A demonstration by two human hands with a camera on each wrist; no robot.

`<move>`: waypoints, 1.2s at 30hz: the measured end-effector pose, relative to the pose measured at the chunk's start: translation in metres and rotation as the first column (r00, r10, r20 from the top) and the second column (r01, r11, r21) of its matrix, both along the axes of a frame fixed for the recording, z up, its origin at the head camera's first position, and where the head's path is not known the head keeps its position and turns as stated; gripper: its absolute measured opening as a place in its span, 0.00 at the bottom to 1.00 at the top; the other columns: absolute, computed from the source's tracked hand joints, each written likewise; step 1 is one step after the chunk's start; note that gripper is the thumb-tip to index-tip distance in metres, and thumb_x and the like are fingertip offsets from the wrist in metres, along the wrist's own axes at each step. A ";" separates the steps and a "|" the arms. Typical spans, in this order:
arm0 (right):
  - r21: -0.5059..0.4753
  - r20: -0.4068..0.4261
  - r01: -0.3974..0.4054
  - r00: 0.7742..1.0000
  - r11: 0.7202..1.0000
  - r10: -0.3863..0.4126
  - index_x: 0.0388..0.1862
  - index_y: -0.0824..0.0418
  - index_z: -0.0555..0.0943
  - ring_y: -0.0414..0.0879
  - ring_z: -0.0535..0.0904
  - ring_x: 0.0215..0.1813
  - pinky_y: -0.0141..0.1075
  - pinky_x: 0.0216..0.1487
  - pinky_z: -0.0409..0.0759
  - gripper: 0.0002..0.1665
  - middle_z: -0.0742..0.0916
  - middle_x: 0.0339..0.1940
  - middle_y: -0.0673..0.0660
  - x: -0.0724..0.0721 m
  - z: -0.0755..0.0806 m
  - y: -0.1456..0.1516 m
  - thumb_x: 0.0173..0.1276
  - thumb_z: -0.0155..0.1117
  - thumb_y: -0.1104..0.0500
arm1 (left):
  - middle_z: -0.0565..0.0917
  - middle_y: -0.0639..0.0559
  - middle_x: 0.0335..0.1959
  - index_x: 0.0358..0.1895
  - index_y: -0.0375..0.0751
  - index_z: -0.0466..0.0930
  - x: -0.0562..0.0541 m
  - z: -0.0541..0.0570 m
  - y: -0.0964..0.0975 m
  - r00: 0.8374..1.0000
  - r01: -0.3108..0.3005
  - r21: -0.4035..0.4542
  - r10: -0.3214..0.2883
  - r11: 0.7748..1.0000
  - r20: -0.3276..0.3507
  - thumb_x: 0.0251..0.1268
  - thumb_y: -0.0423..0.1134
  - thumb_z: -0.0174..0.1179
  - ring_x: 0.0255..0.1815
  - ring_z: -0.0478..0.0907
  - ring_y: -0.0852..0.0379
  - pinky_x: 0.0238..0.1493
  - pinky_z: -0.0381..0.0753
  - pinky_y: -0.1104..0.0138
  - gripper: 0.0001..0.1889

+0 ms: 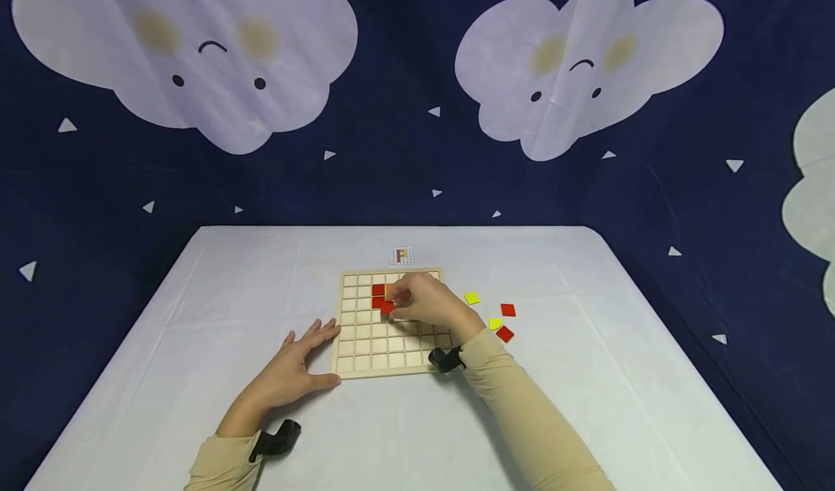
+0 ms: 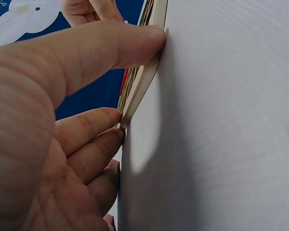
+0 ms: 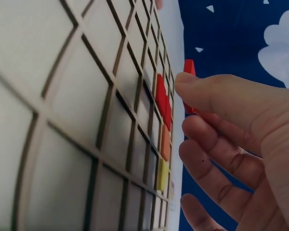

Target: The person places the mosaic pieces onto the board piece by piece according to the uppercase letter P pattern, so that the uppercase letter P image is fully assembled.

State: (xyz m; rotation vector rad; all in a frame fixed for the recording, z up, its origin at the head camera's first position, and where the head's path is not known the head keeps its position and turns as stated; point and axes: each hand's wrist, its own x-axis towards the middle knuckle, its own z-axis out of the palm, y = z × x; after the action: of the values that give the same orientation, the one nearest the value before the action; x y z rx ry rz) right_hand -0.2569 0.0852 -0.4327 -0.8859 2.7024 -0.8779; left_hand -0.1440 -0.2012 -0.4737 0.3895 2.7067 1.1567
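A wooden grid board [image 1: 372,364] lies flat on the table. My right hand [image 1: 427,301] pinches a red square tile [image 3: 189,66] between thumb and fingers, just over the board's cells. In the grid sit red tiles [image 1: 378,289], an orange tile [image 3: 165,143] and a yellow tile [image 3: 162,175]; my right hand hides part of this group in the head view. My left hand [image 1: 290,371] rests against the board's left side, thumb and fingers spread, their tips touching the wooden rim [image 2: 143,82].
Right of the board lie loose yellow pieces [image 1: 472,298] and red tiles [image 1: 508,310]. Behind the board is a small printed pattern card [image 1: 402,256]. A white cloth covers the table [image 1: 261,281]; a dark blue cloth with clouds hangs beyond it.
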 end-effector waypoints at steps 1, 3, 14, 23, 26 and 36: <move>0.001 0.008 0.003 1.000 1.000 -0.003 0.48 0.57 0.91 0.40 0.85 0.46 0.35 0.53 0.86 0.12 0.92 0.46 0.50 0.000 -0.001 -0.002 0.67 0.80 0.58 | 0.63 0.42 0.86 0.79 0.39 0.71 0.000 0.000 0.000 1.000 0.000 0.000 0.000 1.000 -0.001 0.54 0.42 0.82 0.90 0.50 0.33 0.86 0.32 0.30 0.47; 0.005 0.022 0.002 1.000 1.000 -0.002 0.48 0.57 0.91 0.40 0.86 0.46 0.35 0.54 0.87 0.12 0.93 0.46 0.51 0.000 -0.002 -0.006 0.67 0.80 0.59 | 0.64 0.41 0.86 0.79 0.39 0.72 -0.001 0.000 0.000 1.000 0.001 0.000 -0.001 1.000 -0.004 0.54 0.42 0.82 0.90 0.50 0.33 0.86 0.32 0.30 0.47; 0.054 0.034 0.015 0.999 0.998 -0.017 0.47 0.56 0.90 0.38 0.83 0.42 0.32 0.49 0.84 0.11 0.92 0.41 0.47 0.001 -0.009 -0.017 0.67 0.80 0.57 | 0.64 0.41 0.86 0.79 0.39 0.72 -0.001 0.001 -0.001 1.000 0.016 -0.010 -0.016 1.000 -0.024 0.56 0.43 0.81 0.89 0.51 0.32 0.85 0.33 0.29 0.46; 0.043 0.059 0.028 0.998 0.999 -0.030 0.47 0.57 0.90 0.39 0.83 0.43 0.32 0.50 0.85 0.11 0.91 0.40 0.48 0.002 -0.010 -0.019 0.67 0.81 0.58 | 0.65 0.41 0.86 0.79 0.40 0.72 -0.001 0.001 -0.001 0.999 0.018 -0.018 -0.019 1.000 -0.030 0.55 0.44 0.81 0.89 0.52 0.32 0.86 0.34 0.29 0.46; 0.037 0.067 0.026 0.997 0.999 -0.028 0.47 0.57 0.91 0.38 0.83 0.43 0.31 0.50 0.85 0.11 0.91 0.41 0.48 0.001 -0.011 -0.020 0.67 0.81 0.58 | 0.65 0.41 0.85 0.79 0.40 0.72 -0.001 0.001 -0.001 0.999 0.016 -0.018 -0.016 1.000 -0.032 0.55 0.44 0.81 0.89 0.52 0.32 0.85 0.34 0.28 0.46; 0.036 0.080 0.029 0.996 0.999 -0.032 0.46 0.55 0.91 0.37 0.83 0.42 0.31 0.50 0.84 0.10 0.91 0.40 0.46 0.001 -0.014 -0.020 0.67 0.80 0.58 | 0.65 0.41 0.85 0.79 0.40 0.73 0.001 0.000 -0.002 0.999 0.015 -0.014 -0.015 1.000 -0.035 0.54 0.43 0.81 0.89 0.52 0.32 0.85 0.35 0.28 0.46</move>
State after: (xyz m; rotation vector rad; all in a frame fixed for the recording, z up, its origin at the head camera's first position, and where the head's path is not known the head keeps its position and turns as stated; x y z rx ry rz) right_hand -0.2559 0.0654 -0.4462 -0.7874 2.6604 -0.8501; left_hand -0.1434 -0.2028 -0.4741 0.4310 2.7349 1.1379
